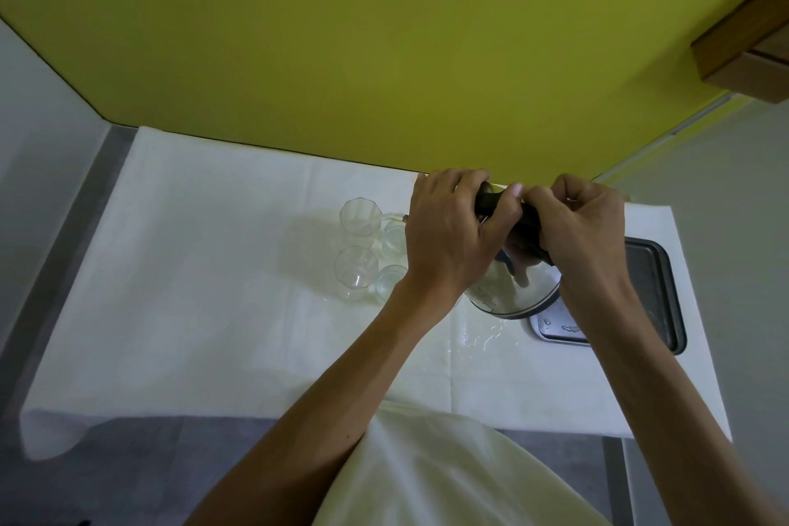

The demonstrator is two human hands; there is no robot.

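Observation:
A clear glass jug with a black handle and lid is tilted to the left above the table. My left hand holds its upper part near the lid. My right hand grips the black handle. A thin stream leaves the spout into a small clear glass. Beside it stand a tall faceted glass, a second faceted glass and another small glass. All are on the white tablecloth.
A dark metal tray with water drops lies at the right, partly under the jug. Spilled water glistens on the cloth. A yellow wall stands behind the table. A wooden shelf juts out top right.

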